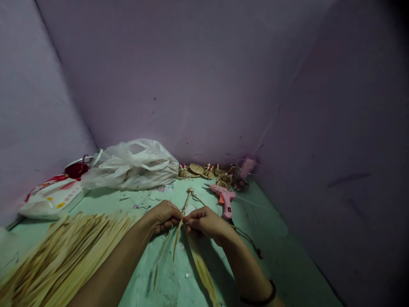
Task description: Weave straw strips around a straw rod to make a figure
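Both hands meet over the middle of the green table. My left hand (166,216) is closed, its fingers pinching a thin braided strand (187,204) of dried leaf strips. From the right, my right hand (203,221) pinches the strips at the same spot, its fingertips nearly touching the left ones. The braid runs up from the fingers to a knotted end (190,190) on the table. Below the hands, a wide pale strip (200,265) hangs toward the front edge, beside narrower loose strips (177,242).
A pile of dried strips (64,256) lies at the left. Behind are a white plastic bag (134,166), a white packet (56,198) and small woven pieces (196,169) along the wall. A pink glue gun (226,199) rests right of the braid, near a dark cord (249,240).
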